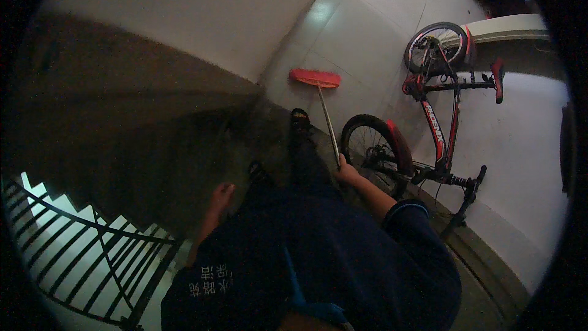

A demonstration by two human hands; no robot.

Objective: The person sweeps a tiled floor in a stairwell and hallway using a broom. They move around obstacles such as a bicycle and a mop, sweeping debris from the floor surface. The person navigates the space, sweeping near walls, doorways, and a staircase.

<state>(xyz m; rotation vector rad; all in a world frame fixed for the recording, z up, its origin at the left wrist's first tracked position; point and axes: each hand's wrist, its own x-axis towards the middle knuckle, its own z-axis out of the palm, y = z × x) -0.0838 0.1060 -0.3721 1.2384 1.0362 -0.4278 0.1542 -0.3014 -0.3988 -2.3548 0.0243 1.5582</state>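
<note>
My right hand grips the upper part of a broom's thin metal handle. The broom's wide red head rests on the pale floor ahead of my feet, at the handle's far end. At my left side hangs my left hand, its fingers curled in with nothing visible in them. It touches neither the broom nor anything else that I can see.
A red and black bicycle leans along the white wall on the right, its wheel close to the broom handle. A dark stair railing with lit steps lies at lower left. A pale wall rises on the left.
</note>
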